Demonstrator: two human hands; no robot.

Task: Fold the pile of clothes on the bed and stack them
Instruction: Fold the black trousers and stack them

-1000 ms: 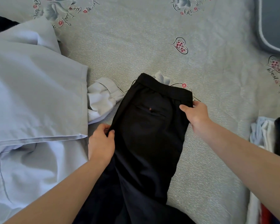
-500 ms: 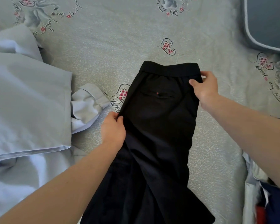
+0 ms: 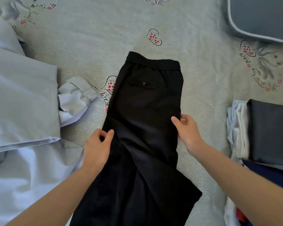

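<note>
Both hands have slid down the black trousers [image 3: 144, 121] since a second ago, away from the waistband toward the thigh area, and the garment now lies farther up the bedsheet [image 3: 91, 51].

Head view: the trousers lie folded lengthwise, waistband at the far end, back pocket facing up, legs running toward the person. The left hand [image 3: 97, 148] pinches the left edge of the fabric between thumb and curled fingers. The right hand [image 3: 187, 132] grips the right edge, thumb on top and fingers tucked beneath. To the left sits a heap of light blue clothing [image 3: 21, 101], one cuff [image 3: 74, 99] lying just beside the trousers. At the right edge rests a stack of folded clothes [image 3: 268, 132], with a dark grey piece on top. A grey pillow [image 3: 261, 17] occupies the far right corner.
</note>
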